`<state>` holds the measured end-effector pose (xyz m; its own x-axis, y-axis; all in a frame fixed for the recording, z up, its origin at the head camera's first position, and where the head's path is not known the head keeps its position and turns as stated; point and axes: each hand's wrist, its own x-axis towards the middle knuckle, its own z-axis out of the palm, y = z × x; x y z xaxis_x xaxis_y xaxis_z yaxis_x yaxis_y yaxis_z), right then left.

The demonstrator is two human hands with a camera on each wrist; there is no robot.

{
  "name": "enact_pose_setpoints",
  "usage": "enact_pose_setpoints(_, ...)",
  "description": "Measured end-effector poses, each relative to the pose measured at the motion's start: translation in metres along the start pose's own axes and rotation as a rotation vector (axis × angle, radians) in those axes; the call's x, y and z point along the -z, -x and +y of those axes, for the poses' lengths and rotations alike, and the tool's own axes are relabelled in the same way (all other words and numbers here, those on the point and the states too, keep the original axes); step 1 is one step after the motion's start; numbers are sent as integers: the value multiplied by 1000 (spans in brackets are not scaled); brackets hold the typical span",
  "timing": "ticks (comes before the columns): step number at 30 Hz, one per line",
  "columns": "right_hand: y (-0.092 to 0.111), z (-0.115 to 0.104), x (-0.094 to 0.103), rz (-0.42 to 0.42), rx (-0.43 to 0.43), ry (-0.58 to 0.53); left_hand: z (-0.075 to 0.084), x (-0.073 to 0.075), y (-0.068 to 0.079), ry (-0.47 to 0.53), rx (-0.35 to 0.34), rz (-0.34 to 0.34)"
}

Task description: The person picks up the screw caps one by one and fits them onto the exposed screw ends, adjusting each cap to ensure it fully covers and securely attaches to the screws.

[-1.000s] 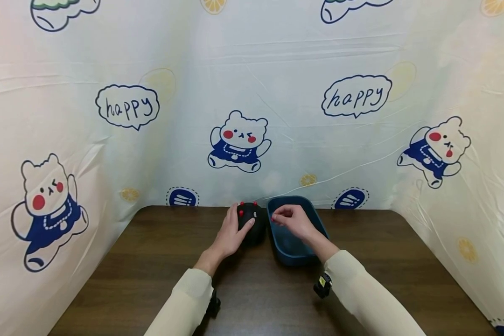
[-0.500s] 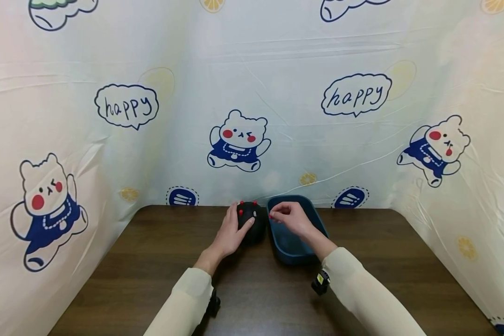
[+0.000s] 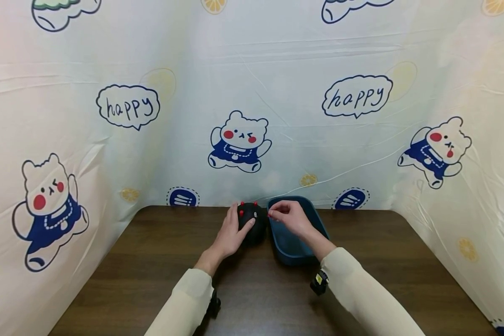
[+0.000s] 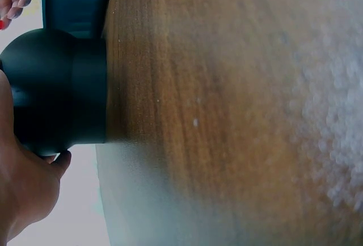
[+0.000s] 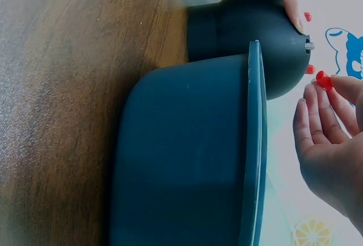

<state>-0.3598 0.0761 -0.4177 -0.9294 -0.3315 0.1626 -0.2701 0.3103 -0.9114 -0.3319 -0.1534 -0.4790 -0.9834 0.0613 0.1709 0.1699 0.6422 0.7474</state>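
On the table a black dome-shaped object (image 3: 257, 229) stands on a cylindrical base. Several small red caps (image 5: 310, 70) sit on its top, near a bare metal threaded stud (image 5: 309, 46). My left hand (image 3: 228, 237) holds the dome from its left side, thumb across the front near the stud; its far fingers are partly hidden behind the dome. Between thumb and fingertips, my right hand (image 3: 293, 218) pinches a small red cap (image 5: 324, 80), just right of the dome and above the blue bin's left rim. The cap is apart from the dome.
A dark blue rectangular bin (image 3: 291, 254) stands close to the dome's right side, under my right hand. Behind, a printed curtain (image 3: 239, 56) hangs along the table's back edge. The brown wooden table (image 3: 260, 298) spreads out in front.
My right hand, with the red cap pinched in it, has shifted slightly left and upward, nearer the dome. The left hand, dome and bin stay where they were.
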Motion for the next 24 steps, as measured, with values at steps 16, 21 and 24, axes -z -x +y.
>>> enact_pose_setpoints(16, -3, -2, -7, 24, 3, 28, 0, 0, 0, 9, -16, 9)
enact_pose_setpoints(21, -4, -6, -9, 23, 6, 36, -2, 0, -1, 11, -17, 6)
enact_pose_setpoints(24, -5, -7, -11, 22, 9, 34, -1, 0, -1, 11, -11, 6)
